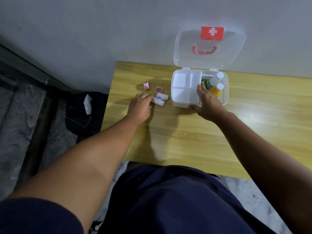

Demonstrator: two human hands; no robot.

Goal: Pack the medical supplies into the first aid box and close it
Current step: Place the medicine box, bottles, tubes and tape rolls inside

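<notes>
Now, nearest you on the table [185, 141], your left hand [141, 106] reaches over the left end of the near roll [159, 102]. Its fingers curl down onto it, but I cannot tell whether they have closed, so take the roll round its middle, not by the tip, or it may slip away on the smooth wood. The second roll [162, 96] lies touching it just behind, so lift straight up rather than dragging, and you will not knock that one toward the tin [158, 89] and the tape [146, 86] beyond. Your right hand [206, 101] grasps nothing. It lies released across the box [225, 92], thumb at the front wall, fingers stretched along the right edge of the tray [182, 81]. Press there to steady the light box while the left carries across. The tray's compartments look bare, and a roll probably suits the long one, since the bottles [215, 89] fill the right side. Farthest, the lid [189, 48] leans open against the wall, so closing waits until the loose items are in.
</notes>
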